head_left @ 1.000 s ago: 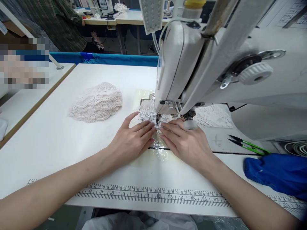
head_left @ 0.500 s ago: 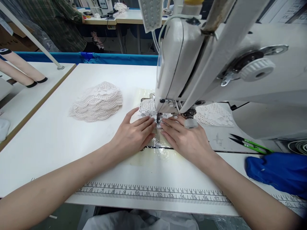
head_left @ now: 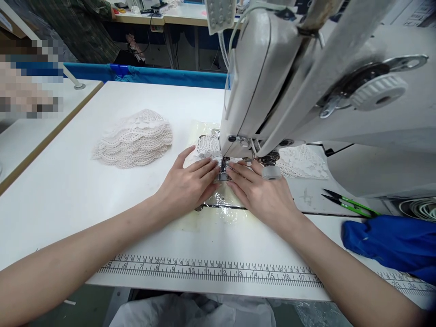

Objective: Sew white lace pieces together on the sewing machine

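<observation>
A white lace piece point(head_left: 208, 145) lies under the needle area of a sewing machine point(head_left: 250, 86). My left hand point(head_left: 189, 184) rests flat on the lace's near left edge, its fingers stretched toward the presser foot point(head_left: 224, 167) and the thumb side apart. On the other side of the foot, my right hand point(head_left: 264, 190) lies palm down with fingers extended, partly behind a white knob point(head_left: 271, 172). Both sets of fingertips press close to the foot and hide part of the lace. More lace point(head_left: 301, 161) lies to the right, behind the machine head.
A stack of lace pieces point(head_left: 134, 141) sits left on the white table point(head_left: 68, 190). Green thread snips point(head_left: 350, 203) and a blue cloth point(head_left: 391, 243) lie at right. A printed ruler point(head_left: 218, 270) runs along the front edge. Another person's sleeve point(head_left: 73, 27) shows at the back left.
The lace has fed away under the presser foot, so less of it shows on the near side. Both hands stay beside the foot. The whole view has shifted slightly.
</observation>
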### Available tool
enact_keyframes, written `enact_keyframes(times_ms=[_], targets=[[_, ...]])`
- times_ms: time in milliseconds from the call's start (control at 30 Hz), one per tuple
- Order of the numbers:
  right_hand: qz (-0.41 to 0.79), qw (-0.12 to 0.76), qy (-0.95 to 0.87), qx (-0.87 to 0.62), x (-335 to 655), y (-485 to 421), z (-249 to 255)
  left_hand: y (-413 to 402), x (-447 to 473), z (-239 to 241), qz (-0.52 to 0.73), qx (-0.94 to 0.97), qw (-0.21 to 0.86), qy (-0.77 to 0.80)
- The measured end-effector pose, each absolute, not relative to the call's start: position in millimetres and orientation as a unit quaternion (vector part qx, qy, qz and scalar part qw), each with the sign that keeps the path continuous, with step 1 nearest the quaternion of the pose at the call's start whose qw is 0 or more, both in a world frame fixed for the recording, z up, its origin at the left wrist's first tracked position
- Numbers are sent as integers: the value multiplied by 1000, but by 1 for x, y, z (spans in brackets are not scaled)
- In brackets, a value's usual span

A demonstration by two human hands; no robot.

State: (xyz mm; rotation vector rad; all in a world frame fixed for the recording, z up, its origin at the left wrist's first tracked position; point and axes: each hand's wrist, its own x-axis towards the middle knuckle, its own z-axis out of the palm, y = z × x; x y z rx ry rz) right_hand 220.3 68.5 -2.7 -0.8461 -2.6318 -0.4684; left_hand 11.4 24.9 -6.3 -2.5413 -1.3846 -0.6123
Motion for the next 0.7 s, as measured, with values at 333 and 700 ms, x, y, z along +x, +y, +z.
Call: enact_keyframes(times_ms=[333, 700], targets=[[-173, 163, -922, -306, 220, 67, -1, 27, 8, -5, -191, -850, 102, -481], [-176, 259, -910, -272, 220, 55, 9, 19, 4, 9, -240, -850, 194, -427]])
